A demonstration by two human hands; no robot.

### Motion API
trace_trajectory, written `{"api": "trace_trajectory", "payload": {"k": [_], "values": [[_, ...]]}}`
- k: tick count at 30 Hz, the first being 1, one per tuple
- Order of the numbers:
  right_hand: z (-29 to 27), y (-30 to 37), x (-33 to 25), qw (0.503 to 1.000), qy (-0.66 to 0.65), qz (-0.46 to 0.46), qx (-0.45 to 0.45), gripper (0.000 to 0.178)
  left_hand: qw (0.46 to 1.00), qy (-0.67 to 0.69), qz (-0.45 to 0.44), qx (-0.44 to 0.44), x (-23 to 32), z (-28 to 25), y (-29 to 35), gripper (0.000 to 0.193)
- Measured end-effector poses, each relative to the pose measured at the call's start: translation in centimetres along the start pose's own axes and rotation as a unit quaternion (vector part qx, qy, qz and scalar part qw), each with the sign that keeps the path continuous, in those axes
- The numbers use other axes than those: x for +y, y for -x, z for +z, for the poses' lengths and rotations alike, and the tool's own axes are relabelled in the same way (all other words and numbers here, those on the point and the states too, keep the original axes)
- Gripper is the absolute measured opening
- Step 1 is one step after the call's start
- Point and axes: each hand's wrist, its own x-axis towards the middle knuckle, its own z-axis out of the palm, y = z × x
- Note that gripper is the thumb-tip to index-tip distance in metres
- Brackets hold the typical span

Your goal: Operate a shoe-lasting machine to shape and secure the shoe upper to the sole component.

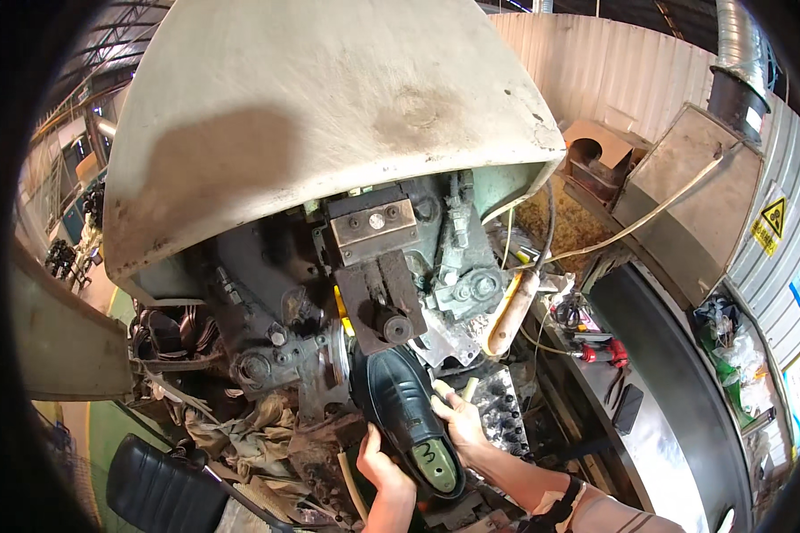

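A black leather shoe point(395, 395) points away from me, its toe under the dark metal block point(384, 298) of a large machine. A green last point(430, 464) with a dark handwritten mark fills the shoe's opening. My left hand point(386, 465) grips the shoe's left side near the heel. On the opposite side, my right hand point(464, 425) is closed against the upper; its fingertips look pale yellow, perhaps covered. Both hands' undersides and the shoe's sole are hidden.
A big cream machine hood point(329, 115) overhangs the work. A wooden-handled tool point(512, 315) hangs right of the block. Farther right are a red tool point(606, 354) on a metal bench and a curved black belt point(662, 355). A black padded seat point(164, 489) stands lower left, beside crumpled cloth point(271, 435).
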Motion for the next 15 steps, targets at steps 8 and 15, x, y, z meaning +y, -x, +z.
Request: {"api": "trace_trajectory", "payload": {"k": [8, 15], "values": [[-2.1, -2.1, 1.9, 0.998, -0.042, -0.024, -0.040, 0.056, 0.999, 0.035, 0.031, -0.011, -1.7, -0.7, -2.2, 0.024], [-2.4, -3.6, 2.6, 0.997, -0.040, -0.064, -0.032, 0.052, 0.995, 0.003, 0.093, -0.024, -2.8, -1.5, -3.6, 0.023]]}}
